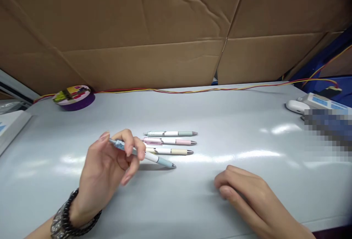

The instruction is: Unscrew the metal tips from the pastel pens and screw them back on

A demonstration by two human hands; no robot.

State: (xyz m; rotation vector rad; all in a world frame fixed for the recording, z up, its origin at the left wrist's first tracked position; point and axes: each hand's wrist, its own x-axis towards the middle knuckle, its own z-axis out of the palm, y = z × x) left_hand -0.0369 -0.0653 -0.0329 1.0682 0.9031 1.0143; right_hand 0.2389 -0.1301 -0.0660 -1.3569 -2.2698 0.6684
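Note:
My left hand (110, 169) pinches a blue pen (161, 161) near its clip end, tip pointing right and down, just above the grey table (247, 121). Just behind it three pens lie in a row, tips to the right: a green pen (170, 133) farthest, a pink pen (172, 142) in the middle, a yellow pen (172, 151) nearest, partly hidden by my fingers. My right hand (247, 195) rests on the table to the right, fingers curled loosely, with nothing visible in it. A dark bracelet (66, 219) is on my left wrist.
A purple round tin (74, 98) with a colourful lid sits at the back left. Cardboard sheets (165, 30) stand behind the table, with red and yellow wires (192, 91) along their base. A white device (297, 106) and a blurred patch sit at the right edge.

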